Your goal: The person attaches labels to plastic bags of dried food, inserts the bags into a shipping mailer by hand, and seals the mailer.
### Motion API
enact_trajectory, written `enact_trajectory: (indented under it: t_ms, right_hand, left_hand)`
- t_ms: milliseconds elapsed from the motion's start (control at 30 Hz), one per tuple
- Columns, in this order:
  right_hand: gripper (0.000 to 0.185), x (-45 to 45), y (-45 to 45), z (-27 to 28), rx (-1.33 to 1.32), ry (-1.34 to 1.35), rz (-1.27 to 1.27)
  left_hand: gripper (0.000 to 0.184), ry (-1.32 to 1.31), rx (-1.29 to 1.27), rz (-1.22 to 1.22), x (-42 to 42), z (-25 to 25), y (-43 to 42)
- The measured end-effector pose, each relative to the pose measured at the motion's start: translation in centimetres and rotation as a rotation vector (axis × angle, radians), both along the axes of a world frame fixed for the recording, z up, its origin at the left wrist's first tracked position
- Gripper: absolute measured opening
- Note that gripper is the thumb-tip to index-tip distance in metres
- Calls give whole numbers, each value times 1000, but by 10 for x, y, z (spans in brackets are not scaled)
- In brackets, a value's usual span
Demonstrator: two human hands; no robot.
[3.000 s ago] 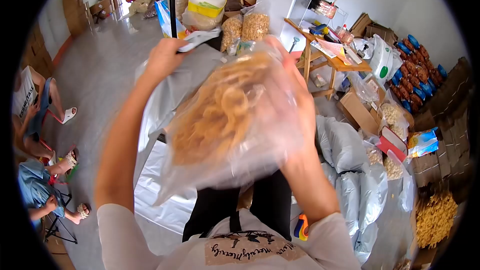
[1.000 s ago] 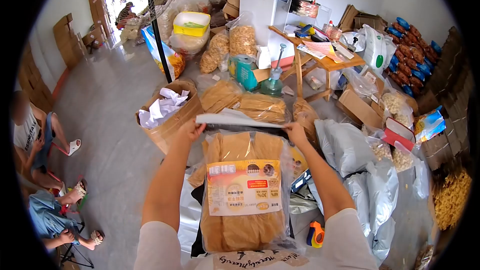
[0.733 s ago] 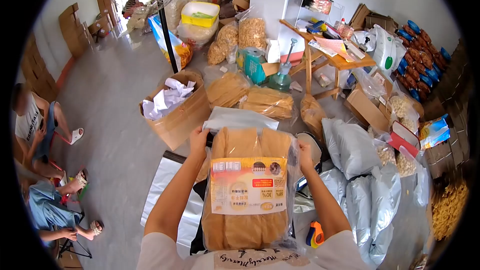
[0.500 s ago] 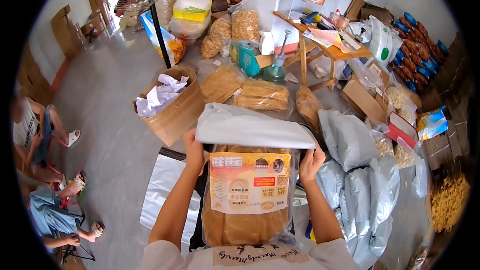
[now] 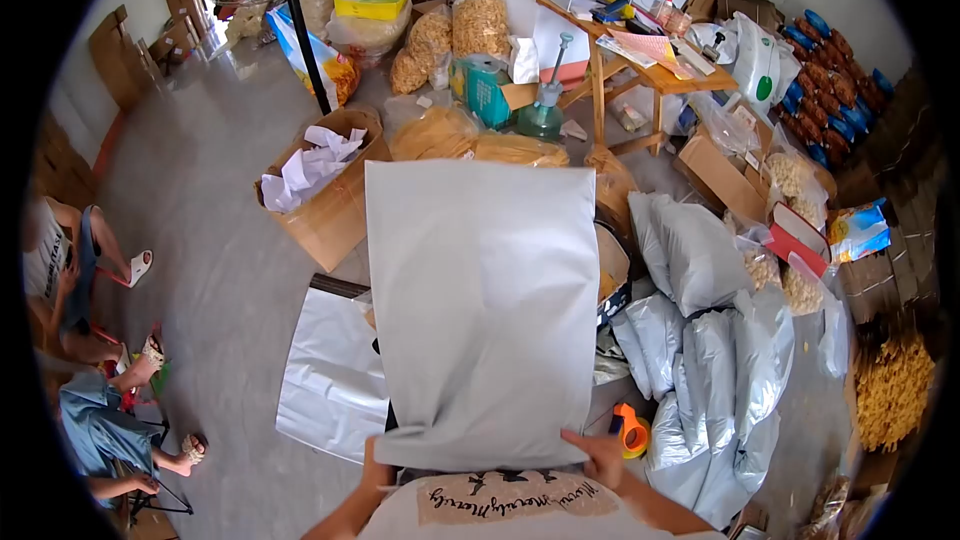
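Observation:
A large grey plastic mailing bag [image 5: 482, 310] lies spread before my chest, its near edge close to my shirt. My left hand [image 5: 377, 470] grips the bag's near left corner, fingers partly hidden by the plastic. At the near right corner, my right hand [image 5: 598, 457] pinches the edge between thumb and fingers. The labelled clear pack of brown sheets is hidden from sight now. Left of the bag, a flat silver-white mailing bag [image 5: 332, 372] lies on the floor. An orange tape dispenser [image 5: 630, 432] sits just right of my right hand.
Several filled grey bags [image 5: 712, 370] are piled on the right. A cardboard box [image 5: 335, 210] with white paper stands front left, near a black pole [image 5: 306, 35]. A wooden table [image 5: 690, 83] holds papers. Two seated people's legs [image 5: 105, 420] show at left.
Both hands have drawn the grey bag's edge down toward my chest, so the bag now covers the labelled pack. The orange tape dispenser has come into view.

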State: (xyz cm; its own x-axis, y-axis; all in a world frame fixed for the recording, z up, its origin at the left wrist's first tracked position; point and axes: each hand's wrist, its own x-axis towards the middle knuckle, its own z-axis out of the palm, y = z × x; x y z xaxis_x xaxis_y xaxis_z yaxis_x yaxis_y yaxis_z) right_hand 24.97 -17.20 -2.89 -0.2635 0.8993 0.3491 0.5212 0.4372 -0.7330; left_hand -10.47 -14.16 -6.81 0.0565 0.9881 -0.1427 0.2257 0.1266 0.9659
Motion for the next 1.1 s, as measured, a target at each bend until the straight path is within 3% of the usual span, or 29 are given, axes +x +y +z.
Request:
enact_trajectory:
  t_ms: [100, 167, 200, 300, 367, 433, 500, 667, 833, 900, 933, 967, 1033, 1067, 1100]
  right_hand:
    - [59, -8, -9, 8, -190, 32, -95]
    - [48, -25, 20, 30, -145, 99, -120]
    - [39, -32, 33, 39, -127, 168, -201]
    - [17, -38, 82, 63, 27, 206, -355]
    - [16, -32, 103, 97, -125, 353, -475]
    - [20, -20, 113, 132, -11, 661, -506]
    - [22, -10, 107, 163, -7, 661, -434]
    - [21, 10, 103, 147, -50, 434, -410]
    - [16, 24, 91, 160, -53, 391, -452]
    - [17, 11, 84, 180, 334, -196, -719]
    - [27, -4, 82, 193, 538, -238, -691]
    - [33, -7, 74, 193, 493, -213, -486]
    - [36, -24, 66, 185, 144, -88, 89]
    - [36, -46, 71, 180, 184, -232, 205]
    - [41, -68, 77, 177, 278, -280, 162]
  left_hand:
    - [24, 385, 359, -48, 7, -6, -8]
    - [24, 434, 568, 188, 38, 44, 26]
    - [23, 355, 469, 284, 43, 47, 43]
    - [23, -328, 183, 301, 58, 103, 110]
    - [24, -352, 387, 336, 59, 134, 137]
    - [22, -608, 397, 264, 52, 184, 134]
    - [26, -533, 457, 132, 37, 207, 132]
    - [30, -269, 437, 187, 41, 202, 127]
    - [28, -252, 499, 108, 51, 212, 106]
    - [26, -179, 457, 71, 54, 212, 97]
    - [24, -188, 464, 41, 55, 213, 93]
    - [24, -192, 464, 36, 57, 211, 91]
    - [23, -242, 488, -14, 63, 208, 85]
    - [22, -259, 487, 23, 69, 208, 82]
    - [22, -264, 487, 4, 71, 210, 78]
